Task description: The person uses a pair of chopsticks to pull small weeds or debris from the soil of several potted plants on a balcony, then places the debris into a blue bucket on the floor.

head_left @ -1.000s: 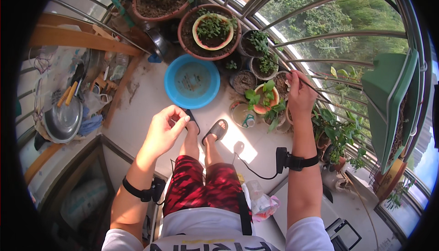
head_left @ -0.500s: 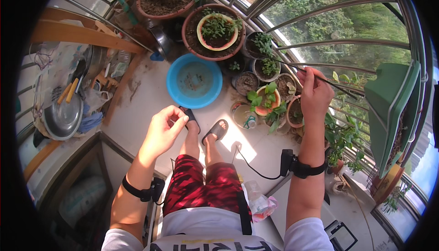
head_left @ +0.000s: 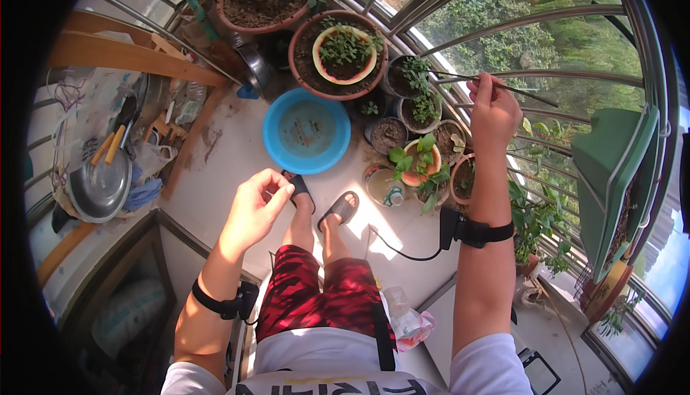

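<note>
My right hand (head_left: 496,109) is raised by the window bars, closed round a thin dark stick (head_left: 533,95). One end of the stick points left toward the small leafy plant (head_left: 415,73) in a dark pot; the other slants out to the right. Whether its left tip touches the leaves I cannot tell. My left hand (head_left: 260,204) hovers above the floor, near the blue basin (head_left: 274,152). Its fingers are curled in toward the thumb, and nothing shows in them. Several small potted plants, among them a broad-leaved one (head_left: 419,158), stand below my right hand.
Two large brown pots (head_left: 296,57) stand behind the basin. A green planter (head_left: 611,158) hangs at the right by the metal bars (head_left: 575,75). At the left, a wooden shelf (head_left: 144,53) holds a metal pan (head_left: 100,186). A cable (head_left: 402,255) runs to my right wrist strap.
My right hand has moved up and away, toward the window, carrying the stick with it. The stick now lies flatter across the view. My left hand has stayed in place.
</note>
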Tool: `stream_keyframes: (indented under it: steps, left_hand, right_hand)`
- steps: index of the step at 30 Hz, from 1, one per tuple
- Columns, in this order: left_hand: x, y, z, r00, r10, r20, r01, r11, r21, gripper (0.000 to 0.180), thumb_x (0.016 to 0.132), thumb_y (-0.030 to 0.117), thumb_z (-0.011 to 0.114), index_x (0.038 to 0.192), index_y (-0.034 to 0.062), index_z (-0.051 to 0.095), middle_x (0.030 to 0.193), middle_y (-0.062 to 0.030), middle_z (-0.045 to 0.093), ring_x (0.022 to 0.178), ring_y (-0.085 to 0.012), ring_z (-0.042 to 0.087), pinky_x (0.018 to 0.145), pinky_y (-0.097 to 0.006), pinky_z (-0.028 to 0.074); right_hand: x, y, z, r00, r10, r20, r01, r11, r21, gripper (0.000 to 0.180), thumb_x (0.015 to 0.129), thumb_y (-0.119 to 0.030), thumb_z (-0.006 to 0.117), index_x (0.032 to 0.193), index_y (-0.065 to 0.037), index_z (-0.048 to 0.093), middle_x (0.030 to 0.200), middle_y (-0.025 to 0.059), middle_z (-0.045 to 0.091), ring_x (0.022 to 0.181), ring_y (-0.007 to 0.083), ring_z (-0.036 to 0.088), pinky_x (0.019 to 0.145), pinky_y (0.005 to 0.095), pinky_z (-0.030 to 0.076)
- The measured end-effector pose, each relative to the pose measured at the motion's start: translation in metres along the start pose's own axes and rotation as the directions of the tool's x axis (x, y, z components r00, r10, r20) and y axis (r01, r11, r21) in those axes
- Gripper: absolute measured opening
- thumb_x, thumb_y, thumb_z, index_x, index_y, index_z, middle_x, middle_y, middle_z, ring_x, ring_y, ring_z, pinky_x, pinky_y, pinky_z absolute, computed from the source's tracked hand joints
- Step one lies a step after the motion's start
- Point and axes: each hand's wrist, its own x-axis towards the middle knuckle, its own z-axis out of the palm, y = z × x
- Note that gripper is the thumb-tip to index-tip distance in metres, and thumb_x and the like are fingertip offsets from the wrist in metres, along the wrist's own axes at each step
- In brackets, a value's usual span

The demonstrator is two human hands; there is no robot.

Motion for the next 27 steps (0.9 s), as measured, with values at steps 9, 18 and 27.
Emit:
stream_keyframes:
  steps: [9,18,27]
  left_hand:
    - [0.003,-0.001,-0.002,1.0,-0.011,0.025,0.011,1.0,-0.002,0.013,0.1,0.013,0.069,0.094,0.003,0.062,0.082,0.0033,0.061,0.075,-0.0042,0.055,0.068,-0.021,0.045]
    - [0.002,-0.003,-0.011,1.0,-0.015,0.011,0.015,1.0,-0.008,0.014,0.1,0.014,0.069,0.095,0.0028,0.062,0.081,0.0032,0.061,0.074,-0.0041,0.054,0.068,-0.021,0.045]
    - [0.001,-0.007,-0.014,1.0,0.014,-0.021,-0.015,1.0,-0.02,0.014,0.099,0.014,0.07,0.093,0.0022,0.064,0.079,0.0027,0.062,0.073,-0.0042,0.054,0.066,-0.022,0.046]
  right_hand:
    - [0.026,0.002,0.052,0.945,-0.318,0.075,0.327,0.908,-0.263,0.024,0.098,-0.022,0.065,0.091,-0.001,0.075,0.073,0.0207,0.07,0.068,0.0419,0.068,0.065,0.0457,0.054]
    - [0.032,0.004,0.056,0.953,-0.287,0.101,0.304,0.889,-0.342,0.029,0.099,-0.025,0.062,0.088,-0.001,0.075,0.072,0.022,0.069,0.07,0.0433,0.068,0.068,0.0485,0.054]
    - [0.002,-0.007,0.012,0.98,-0.173,0.102,0.182,0.979,-0.095,0.026,0.101,-0.02,0.061,0.096,0.002,0.074,0.079,0.0145,0.076,0.074,0.0259,0.076,0.068,0.0359,0.057]
